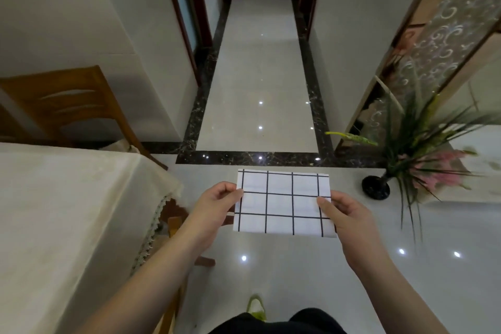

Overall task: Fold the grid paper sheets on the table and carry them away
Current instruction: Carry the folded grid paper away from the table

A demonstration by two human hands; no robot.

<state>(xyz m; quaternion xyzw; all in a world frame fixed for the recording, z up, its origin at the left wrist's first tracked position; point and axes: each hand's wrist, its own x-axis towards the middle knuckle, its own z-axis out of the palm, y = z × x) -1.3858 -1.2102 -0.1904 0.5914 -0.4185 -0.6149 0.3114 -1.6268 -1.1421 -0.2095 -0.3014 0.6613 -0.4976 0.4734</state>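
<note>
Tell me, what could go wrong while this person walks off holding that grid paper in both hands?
The folded grid paper is only pinched at its side edges by the left hand and right hand, so it could slip or unfold. The potted plant leans into the path on the right and might get brushed. The glossy floor ahead looks smooth, so a slip seems possible.

The left hand's point(217, 205) fingers lie hidden behind the paper point(283, 202), as do the right hand's point(345, 215). The desk point(67, 211) and chair point(67, 106) run off the left edge. The plant point(423, 144) at right is blurred. A green shoe point(256, 306) is partly hidden by dark clothing point(276, 323) at the near edge.
</note>
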